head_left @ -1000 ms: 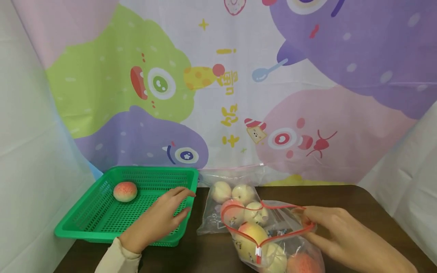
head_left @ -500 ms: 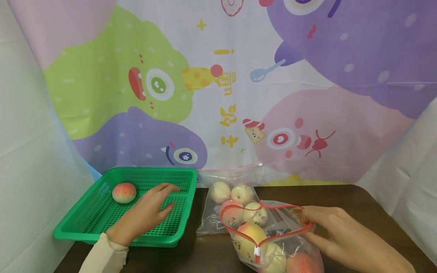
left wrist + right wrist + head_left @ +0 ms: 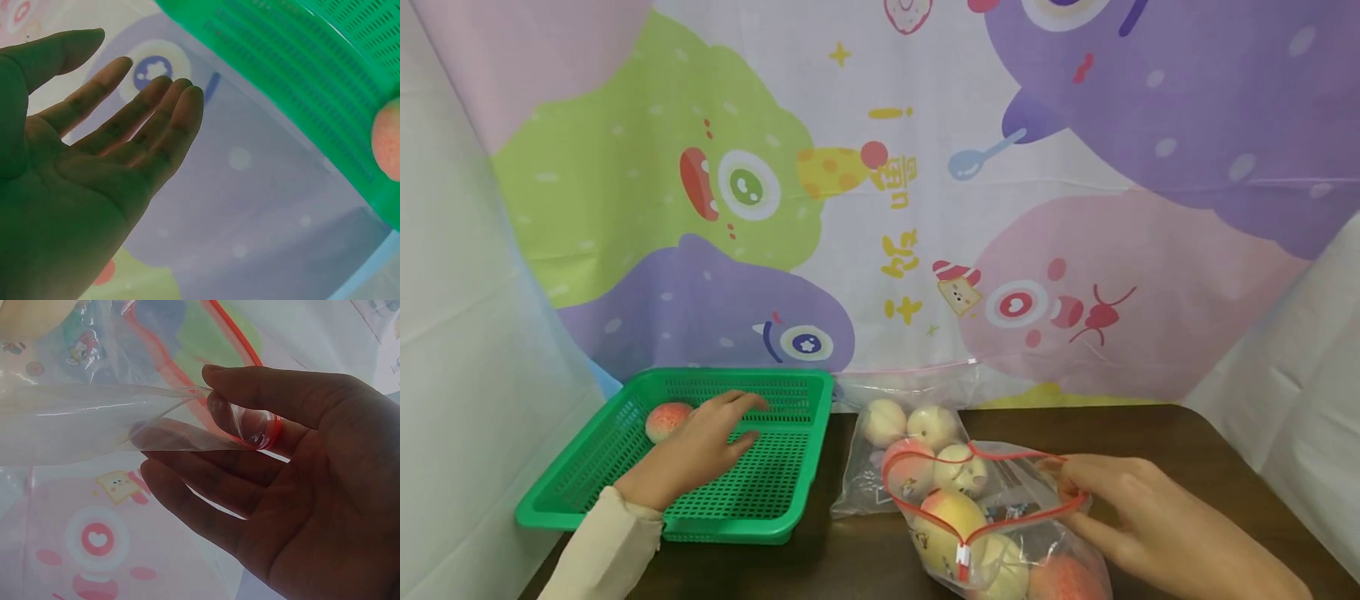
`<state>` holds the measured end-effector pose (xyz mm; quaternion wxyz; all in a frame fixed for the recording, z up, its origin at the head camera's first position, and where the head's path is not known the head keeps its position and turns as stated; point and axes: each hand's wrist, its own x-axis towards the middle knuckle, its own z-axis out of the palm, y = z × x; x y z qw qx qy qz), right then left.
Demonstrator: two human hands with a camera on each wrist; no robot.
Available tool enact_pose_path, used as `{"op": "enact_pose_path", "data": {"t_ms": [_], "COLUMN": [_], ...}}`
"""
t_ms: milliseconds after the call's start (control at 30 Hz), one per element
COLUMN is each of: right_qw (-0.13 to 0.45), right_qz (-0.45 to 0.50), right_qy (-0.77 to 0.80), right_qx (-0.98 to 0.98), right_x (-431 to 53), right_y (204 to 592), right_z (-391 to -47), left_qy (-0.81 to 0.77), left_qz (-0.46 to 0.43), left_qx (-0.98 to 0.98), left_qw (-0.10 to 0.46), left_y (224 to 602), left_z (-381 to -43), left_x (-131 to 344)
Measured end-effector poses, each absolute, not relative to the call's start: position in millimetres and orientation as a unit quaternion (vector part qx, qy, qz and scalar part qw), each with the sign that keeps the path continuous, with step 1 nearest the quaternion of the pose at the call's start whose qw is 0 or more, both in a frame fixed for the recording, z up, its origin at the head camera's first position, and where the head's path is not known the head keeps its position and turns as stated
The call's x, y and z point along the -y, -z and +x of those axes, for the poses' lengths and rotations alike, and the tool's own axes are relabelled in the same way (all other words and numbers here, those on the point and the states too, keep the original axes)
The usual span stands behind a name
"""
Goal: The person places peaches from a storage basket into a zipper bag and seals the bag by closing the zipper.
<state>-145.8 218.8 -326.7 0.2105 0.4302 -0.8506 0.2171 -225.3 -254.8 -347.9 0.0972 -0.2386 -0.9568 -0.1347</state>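
Note:
My left hand (image 3: pixel 696 450) hovers over the green basket (image 3: pixel 805 492), palm down, its fingers loosely extended and holding nothing. A pinkish-red peach (image 3: pixel 664 421) lies at the basket's left side, partly covered by that hand in the head view; its edge also shows at the right of the left wrist view. With thumb and fingers my right hand (image 3: pixel 1150 508) pinches the red-edged mouth of a clear zip bag (image 3: pixel 1037 508), which stands open. Inside the bag are several peaches, among them a yellow one (image 3: pixel 951 521) and a red one (image 3: pixel 1067 579). The right wrist view shows the pinched red rim (image 3: pixel 240 337).
Behind the held bag, a second clear zip bag (image 3: pixel 857 492) with several peaches (image 3: pixel 883 423) lies on the dark wooden table (image 3: pixel 1150 429). A cartoon-printed cloth (image 3: pixel 880 208) hangs at the back, and white cloth walls (image 3: pixel 467 333) flank both sides.
My left hand has moved left, from the basket's right rim to above its middle, and now partly covers the peach. The right hand and its bag have stayed nearly still.

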Motion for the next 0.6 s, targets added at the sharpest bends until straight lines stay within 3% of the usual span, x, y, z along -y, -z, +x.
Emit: {"op": "enact_pose_path", "data": {"t_ms": [600], "right_qw": [0.202], "right_qz": [0.425], "right_qy": [-0.207], "right_qx": [0.858], "right_x": [-217], "right_y": [326], "right_z": [-143], "left_qy": [0.125], "left_qz": [-0.198], "left_qx": [0.969], "left_qw": [0.078], "left_y": [346], "left_z": [-243], "left_x": [284]}}
